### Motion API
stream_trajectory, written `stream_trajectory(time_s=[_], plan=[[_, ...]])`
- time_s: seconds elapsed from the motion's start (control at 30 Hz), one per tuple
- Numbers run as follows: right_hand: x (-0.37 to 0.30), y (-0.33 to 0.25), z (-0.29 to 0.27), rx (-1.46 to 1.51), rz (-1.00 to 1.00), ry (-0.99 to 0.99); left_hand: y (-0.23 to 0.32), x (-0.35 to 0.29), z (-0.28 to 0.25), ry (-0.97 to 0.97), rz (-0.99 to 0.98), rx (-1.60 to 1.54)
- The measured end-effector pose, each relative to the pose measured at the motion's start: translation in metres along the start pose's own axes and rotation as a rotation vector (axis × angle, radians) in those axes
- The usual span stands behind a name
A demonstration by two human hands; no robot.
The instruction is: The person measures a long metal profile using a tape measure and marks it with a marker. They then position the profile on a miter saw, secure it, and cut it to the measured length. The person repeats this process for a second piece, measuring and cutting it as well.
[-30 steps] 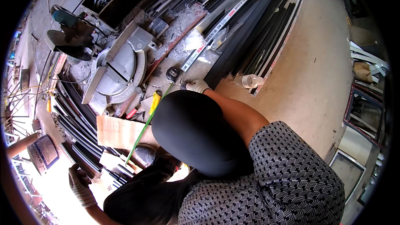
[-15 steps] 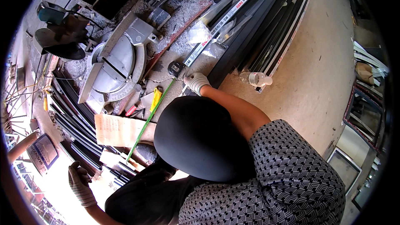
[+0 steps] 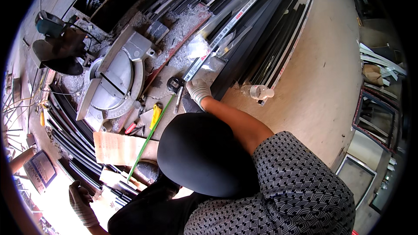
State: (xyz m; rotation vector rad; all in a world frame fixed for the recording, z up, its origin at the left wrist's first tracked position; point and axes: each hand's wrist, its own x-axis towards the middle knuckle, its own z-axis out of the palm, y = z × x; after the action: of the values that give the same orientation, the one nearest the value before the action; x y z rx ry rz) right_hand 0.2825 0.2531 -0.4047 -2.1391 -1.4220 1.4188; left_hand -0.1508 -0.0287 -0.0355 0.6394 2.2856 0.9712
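Head view, from above: the right hand point(image 3: 199, 92), in a white knitted glove, reaches down toward the grey-brown concrete floor point(image 3: 311, 87), fingers bent near the end of a long flat white-and-dark strip point(image 3: 221, 38). Just to its left lie a thin silver rod point(image 3: 178, 100) and a compact black tape measure point(image 3: 175, 84), whose narrow green blade point(image 3: 160, 121) runs down-left across the edge of a flat brown cardboard sheet point(image 3: 115, 149). The left hand point(image 3: 82, 205), gloved as well, is at lower left against bright glare, fingers loosely curled. With the fingertips partly hidden, I cannot tell whether either of the hands grasps anything. Beside the green blade lie a yellow-handled tool point(image 3: 155, 115) and a red-handled tool point(image 3: 130, 128). Up-left stands a grey metal mitre saw point(image 3: 115, 78); right of the right hand, a clear plastic bottle point(image 3: 259, 92) lies by long black profiles point(image 3: 237, 56).
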Motion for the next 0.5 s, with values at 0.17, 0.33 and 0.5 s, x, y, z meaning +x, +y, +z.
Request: stream_trajectory(time_s=[0.17,0.33,0.5], plan=[[0.027,-0.013,-0.002,0.097,0.140,0.247,-0.013,0.006,-0.011,0.007,-0.046,0.001],[0.053,-0.008,-0.003,0.629,0.342,0.113,0.041,-0.014,0.024,-0.043,-0.104,0.141],[0.039,-0.027,-0.018,0.751,0.429,0.028,0.043,-0.012,0.024,-0.015,-0.109,0.144]])
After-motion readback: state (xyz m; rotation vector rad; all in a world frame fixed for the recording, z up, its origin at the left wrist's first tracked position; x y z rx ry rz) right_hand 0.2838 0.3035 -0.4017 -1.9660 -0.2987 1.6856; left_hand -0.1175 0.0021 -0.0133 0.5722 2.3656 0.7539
